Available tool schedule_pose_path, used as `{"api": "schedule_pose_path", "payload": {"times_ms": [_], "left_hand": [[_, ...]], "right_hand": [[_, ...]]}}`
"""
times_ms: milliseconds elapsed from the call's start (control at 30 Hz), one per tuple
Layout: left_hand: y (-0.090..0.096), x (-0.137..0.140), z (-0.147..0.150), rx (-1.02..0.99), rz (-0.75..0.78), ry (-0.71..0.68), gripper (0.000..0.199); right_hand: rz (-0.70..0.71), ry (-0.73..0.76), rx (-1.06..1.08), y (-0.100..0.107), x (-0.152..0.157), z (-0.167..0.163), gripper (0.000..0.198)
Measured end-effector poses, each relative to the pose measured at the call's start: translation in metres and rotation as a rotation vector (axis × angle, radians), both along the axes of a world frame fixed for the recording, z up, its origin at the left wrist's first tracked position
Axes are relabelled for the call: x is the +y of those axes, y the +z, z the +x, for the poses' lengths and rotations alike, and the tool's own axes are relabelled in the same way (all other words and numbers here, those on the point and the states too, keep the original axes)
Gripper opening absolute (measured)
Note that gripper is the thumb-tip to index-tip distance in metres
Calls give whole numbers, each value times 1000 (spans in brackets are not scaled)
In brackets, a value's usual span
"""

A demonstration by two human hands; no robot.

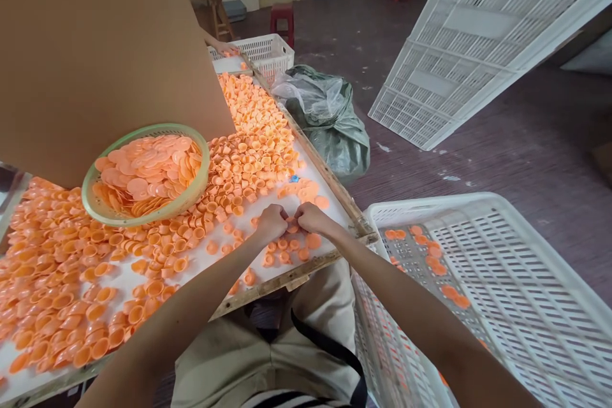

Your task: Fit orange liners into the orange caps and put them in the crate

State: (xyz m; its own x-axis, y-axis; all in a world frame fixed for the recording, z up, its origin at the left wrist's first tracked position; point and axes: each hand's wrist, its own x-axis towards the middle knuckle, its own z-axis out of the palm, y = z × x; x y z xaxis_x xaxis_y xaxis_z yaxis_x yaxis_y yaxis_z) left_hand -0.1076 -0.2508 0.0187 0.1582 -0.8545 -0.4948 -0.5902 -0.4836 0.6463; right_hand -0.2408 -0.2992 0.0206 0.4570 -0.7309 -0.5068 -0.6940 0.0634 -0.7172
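Observation:
My left hand and my right hand meet over the near right corner of the table, fingers pinched. Between them they hold a round orange plastic piece; whether it is a disc, a cup or both together is hidden by the fingers. Just beneath the hands, several orange pieces sit in rough rows on the white tabletop. Beyond my right hand lie loose flat orange discs and a small blue object. Small orange cups are heaped to the left and further back.
A green-rimmed basket of orange discs stands among the cups, before a large cardboard sheet. A white crate with some orange pieces is at my right. Beyond are a green sack, stacked crates and another person's hand.

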Motion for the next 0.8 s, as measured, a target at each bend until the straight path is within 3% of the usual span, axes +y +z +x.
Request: {"api": "schedule_pose_path", "payload": {"times_ms": [233, 367, 467, 633, 800], "left_hand": [[4, -10, 0, 63, 106, 33, 12], [10, -1, -4, -33, 15, 39, 11], [12, 7, -6, 13, -3, 38, 10], [4, -2, -11, 118, 8, 21, 4], [-9, -16, -18, 216, 19, -31, 7]], "right_hand": [[63, -7, -23, -6, -7, 3, 14], [-35, -67, -23, -11, 2, 2, 5], [-80, -119, -87, -14, 8, -2, 8], [-32, -158, -157, -7, 5, -19, 3], [79, -180, -223, -5, -3, -31, 12]]}}
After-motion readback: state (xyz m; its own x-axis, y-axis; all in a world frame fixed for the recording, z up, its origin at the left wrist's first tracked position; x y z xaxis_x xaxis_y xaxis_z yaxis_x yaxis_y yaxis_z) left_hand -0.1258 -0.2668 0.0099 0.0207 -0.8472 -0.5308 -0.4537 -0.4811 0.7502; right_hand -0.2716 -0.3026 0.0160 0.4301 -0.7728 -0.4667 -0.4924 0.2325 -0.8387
